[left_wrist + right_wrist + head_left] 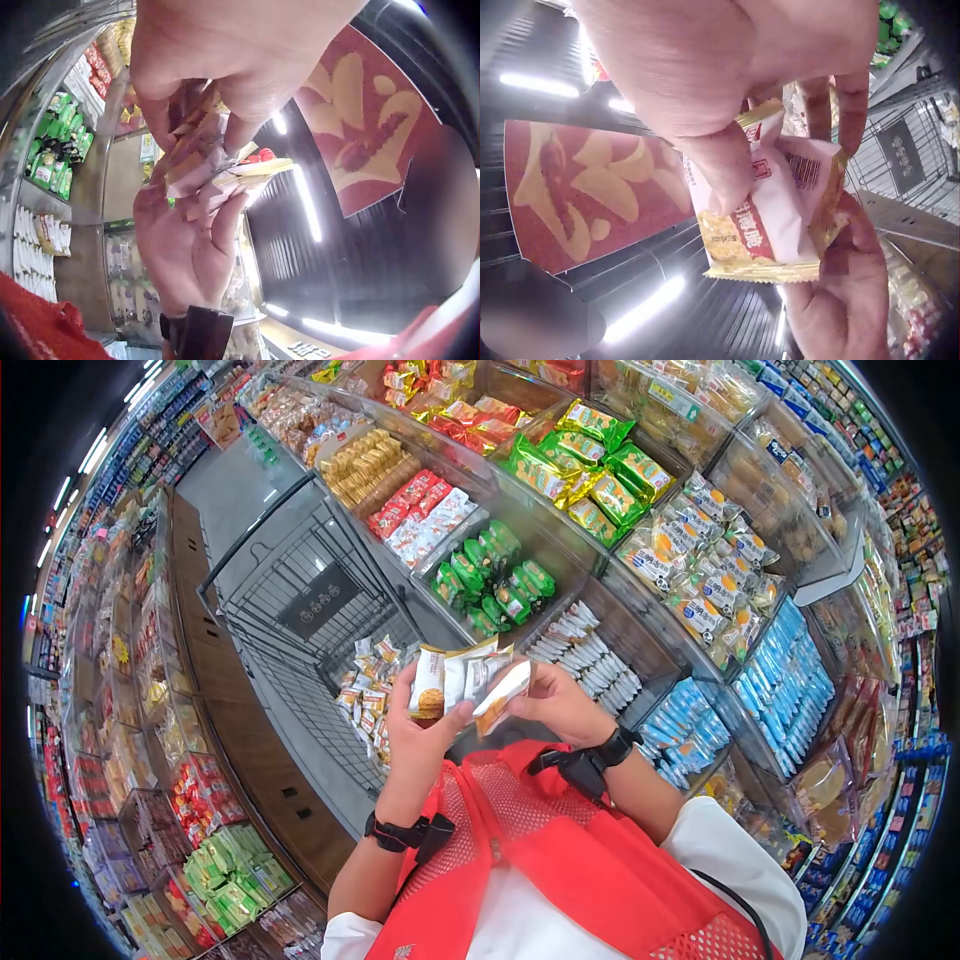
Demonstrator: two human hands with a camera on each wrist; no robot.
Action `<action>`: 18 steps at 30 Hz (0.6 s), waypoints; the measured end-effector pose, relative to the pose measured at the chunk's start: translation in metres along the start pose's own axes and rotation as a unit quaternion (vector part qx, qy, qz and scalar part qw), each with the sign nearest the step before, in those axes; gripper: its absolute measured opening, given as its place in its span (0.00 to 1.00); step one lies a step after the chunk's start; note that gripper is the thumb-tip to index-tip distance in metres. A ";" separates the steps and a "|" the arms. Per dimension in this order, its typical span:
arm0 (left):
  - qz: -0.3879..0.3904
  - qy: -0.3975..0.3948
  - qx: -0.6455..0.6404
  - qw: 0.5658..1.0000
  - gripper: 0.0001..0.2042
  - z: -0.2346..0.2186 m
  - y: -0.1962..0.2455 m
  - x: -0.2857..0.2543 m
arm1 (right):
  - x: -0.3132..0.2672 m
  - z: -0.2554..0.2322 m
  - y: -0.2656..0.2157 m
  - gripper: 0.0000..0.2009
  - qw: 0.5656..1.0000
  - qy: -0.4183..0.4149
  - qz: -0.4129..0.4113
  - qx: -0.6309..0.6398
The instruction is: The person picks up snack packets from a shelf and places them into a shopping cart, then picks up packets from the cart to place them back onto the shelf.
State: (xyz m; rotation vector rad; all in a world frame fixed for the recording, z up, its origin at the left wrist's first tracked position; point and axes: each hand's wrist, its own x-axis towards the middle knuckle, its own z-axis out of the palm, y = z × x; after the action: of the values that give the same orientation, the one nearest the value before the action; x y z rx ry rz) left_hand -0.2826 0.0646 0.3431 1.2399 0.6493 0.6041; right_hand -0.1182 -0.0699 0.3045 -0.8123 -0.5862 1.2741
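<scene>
In the head view, my left hand holds a row of several small white-and-gold snack packets upright in front of my chest. My right hand pinches one more such packet, tilted against the right end of the row. The right wrist view shows my right thumb pressed on the face of that packet, which has a biscuit picture, red print and a barcode. Behind it lies the left palm. Just beyond my left hand, similar packets lie loosely piled in the shopping cart.
Ahead and to the right, clear-walled bins hold green packets, white packets and blue packets. A wooden-sided shelf unit borders the cart on the left. Grey aisle floor runs beyond the cart.
</scene>
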 end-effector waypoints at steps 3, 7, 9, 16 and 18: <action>-0.028 0.018 -0.030 0.999 0.32 -0.006 -0.004 0.004 | 0.002 -0.002 0.006 0.20 1.000 0.011 -0.007 -0.007; -0.036 0.024 -0.040 0.998 0.29 -0.017 0.003 0.009 | -0.003 0.001 -0.008 0.19 0.993 0.096 -0.054 -0.029; -0.038 0.017 -0.029 0.999 0.27 -0.019 0.011 0.007 | -0.008 0.000 -0.024 0.21 0.981 0.065 -0.115 -0.143; -0.046 -0.029 0.092 0.994 0.24 -0.035 0.016 0.012 | 0.011 0.025 -0.084 0.37 0.906 -0.126 -0.073 -0.398; -0.055 -0.036 0.100 0.993 0.23 -0.034 0.020 0.013 | 0.020 0.026 -0.090 0.39 0.895 -0.137 -0.020 -0.425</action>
State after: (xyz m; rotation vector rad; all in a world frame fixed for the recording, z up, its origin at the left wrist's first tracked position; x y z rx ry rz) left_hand -0.2996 0.1008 0.3540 1.3953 0.7260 0.4082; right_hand -0.0807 -0.0532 0.3909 -1.3296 -1.4369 1.0788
